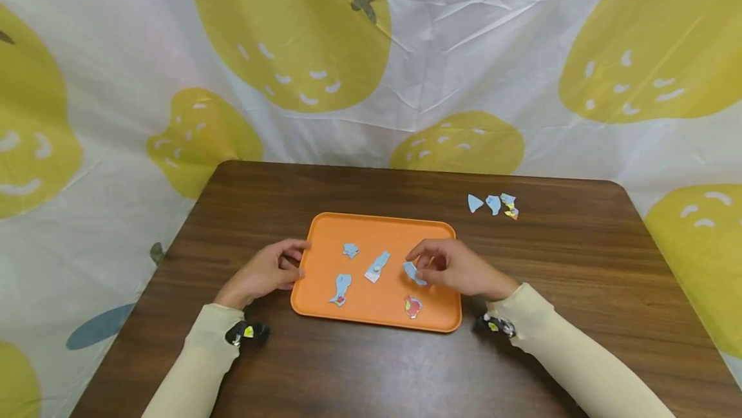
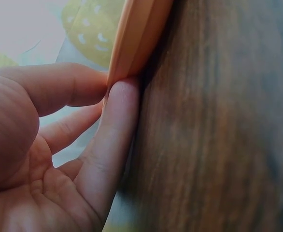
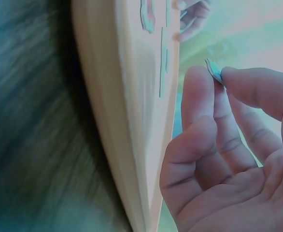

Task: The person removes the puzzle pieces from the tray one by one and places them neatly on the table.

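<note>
An orange tray (image 1: 377,323) lies on the dark wooden table. At its left rim my left hand (image 1: 268,271) pinches the edge between thumb and fingers, as the left wrist view shows. Over the tray's right side my right hand (image 1: 458,266) holds a light-blue puzzle piece (image 1: 413,271) between thumb and fingertips; the hand hides part of it. On the tray lie a long blue piece (image 1: 378,266) in the middle, a small star-like blue piece (image 1: 350,250), a blue piece with a red spot (image 1: 342,289) and a red-patterned piece (image 1: 413,306) near the front right.
Beyond the tray, at the table's back right, lie a pale triangular piece (image 1: 475,203), a blue piece (image 1: 493,204) and some blue-and-yellow pieces (image 1: 509,205) close together. A white curtain with yellow fruit prints (image 1: 429,83) hangs behind the wooden table (image 1: 580,244).
</note>
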Motion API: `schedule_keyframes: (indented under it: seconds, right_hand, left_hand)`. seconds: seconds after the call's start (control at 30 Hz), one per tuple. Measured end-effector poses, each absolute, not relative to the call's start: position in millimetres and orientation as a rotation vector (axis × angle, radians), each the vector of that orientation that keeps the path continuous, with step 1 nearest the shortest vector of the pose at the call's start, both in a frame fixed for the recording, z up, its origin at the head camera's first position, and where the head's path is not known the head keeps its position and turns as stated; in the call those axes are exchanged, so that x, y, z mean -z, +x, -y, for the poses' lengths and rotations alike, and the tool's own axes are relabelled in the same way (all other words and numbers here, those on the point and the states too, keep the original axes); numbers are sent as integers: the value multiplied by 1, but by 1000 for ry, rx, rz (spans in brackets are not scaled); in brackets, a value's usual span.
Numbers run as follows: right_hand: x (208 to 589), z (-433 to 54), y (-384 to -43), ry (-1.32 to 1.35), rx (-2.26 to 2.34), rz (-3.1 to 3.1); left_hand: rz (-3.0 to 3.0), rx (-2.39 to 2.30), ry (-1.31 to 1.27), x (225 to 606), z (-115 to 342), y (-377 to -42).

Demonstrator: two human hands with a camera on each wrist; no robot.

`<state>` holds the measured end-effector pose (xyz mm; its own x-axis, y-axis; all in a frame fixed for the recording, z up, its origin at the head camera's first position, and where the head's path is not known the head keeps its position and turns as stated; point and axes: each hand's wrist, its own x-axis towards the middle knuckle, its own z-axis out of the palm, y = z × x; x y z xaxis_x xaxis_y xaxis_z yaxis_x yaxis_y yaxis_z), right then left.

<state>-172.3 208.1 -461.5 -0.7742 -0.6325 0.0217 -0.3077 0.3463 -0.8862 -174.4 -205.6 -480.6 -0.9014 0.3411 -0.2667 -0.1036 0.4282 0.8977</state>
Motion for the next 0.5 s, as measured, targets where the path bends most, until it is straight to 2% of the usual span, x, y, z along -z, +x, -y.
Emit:
schedule_keyframes:
  seconds: [0.5]
  right_hand:
    - [456,-235,-181,-671,1539,-2381]
  left_hand:
    - [-2267,-1464,189,478,204,-175]
